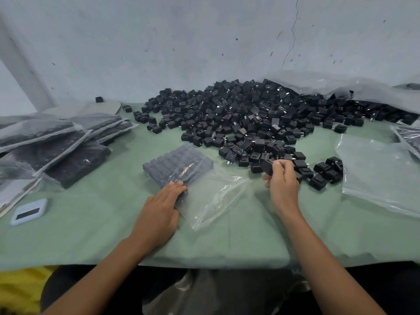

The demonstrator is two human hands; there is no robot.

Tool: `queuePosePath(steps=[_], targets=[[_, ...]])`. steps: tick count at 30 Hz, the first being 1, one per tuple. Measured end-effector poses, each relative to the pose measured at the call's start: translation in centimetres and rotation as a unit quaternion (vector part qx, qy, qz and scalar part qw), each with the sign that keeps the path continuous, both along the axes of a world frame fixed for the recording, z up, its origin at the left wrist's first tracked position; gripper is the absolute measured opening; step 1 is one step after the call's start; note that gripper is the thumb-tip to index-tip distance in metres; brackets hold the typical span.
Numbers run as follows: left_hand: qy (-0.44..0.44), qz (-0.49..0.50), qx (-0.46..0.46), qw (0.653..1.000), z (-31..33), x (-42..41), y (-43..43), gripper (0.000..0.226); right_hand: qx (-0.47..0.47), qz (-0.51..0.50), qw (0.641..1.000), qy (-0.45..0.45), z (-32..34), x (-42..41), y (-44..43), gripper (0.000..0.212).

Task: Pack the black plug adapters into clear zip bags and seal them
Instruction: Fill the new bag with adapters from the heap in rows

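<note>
A clear zip bag (pixel 211 196) lies in the middle of the green table, its far half packed with neat rows of black plug adapters (pixel 177 163). My left hand (pixel 162 206) lies flat on the bag's near left corner, fingers straight, pressing it down. To the right of the bag, my right hand (pixel 283 181) pinches one black adapter (pixel 267 166) at the near edge of the big loose adapter pile (pixel 245 117).
Filled bags (pixel 56 142) are stacked at the left. Empty clear bags (pixel 377 171) lie at the right, and a large plastic sheet (pixel 341 87) covers the pile's far right. A pale blue device (pixel 29 212) sits near the left front. The table's front edge (pixel 204 260) runs below my forearms.
</note>
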State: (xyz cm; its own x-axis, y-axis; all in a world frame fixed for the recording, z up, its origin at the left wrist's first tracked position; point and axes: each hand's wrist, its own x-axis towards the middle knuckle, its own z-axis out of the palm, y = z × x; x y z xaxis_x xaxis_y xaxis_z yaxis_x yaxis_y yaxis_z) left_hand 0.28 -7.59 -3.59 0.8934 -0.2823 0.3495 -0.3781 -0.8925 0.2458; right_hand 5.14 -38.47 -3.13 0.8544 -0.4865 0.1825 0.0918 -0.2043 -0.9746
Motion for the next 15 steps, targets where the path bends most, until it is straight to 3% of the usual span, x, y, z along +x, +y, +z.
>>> queuePosePath(steps=[6,9,15], targets=[[0.005,0.003,0.000,1.000,0.1,0.0,0.0,0.062,-0.002,0.050,0.999,-0.014,0.9,-1.5,0.5,0.021],[0.004,0.003,-0.001,1.000,0.1,0.0,0.0,0.062,-0.087,0.142,0.986,-0.007,0.4,-3.7,0.9,0.019],[0.002,0.002,-0.004,1.000,0.1,-0.1,0.0,0.063,-0.288,0.260,0.922,-0.005,0.1,-6.3,4.0,0.025]])
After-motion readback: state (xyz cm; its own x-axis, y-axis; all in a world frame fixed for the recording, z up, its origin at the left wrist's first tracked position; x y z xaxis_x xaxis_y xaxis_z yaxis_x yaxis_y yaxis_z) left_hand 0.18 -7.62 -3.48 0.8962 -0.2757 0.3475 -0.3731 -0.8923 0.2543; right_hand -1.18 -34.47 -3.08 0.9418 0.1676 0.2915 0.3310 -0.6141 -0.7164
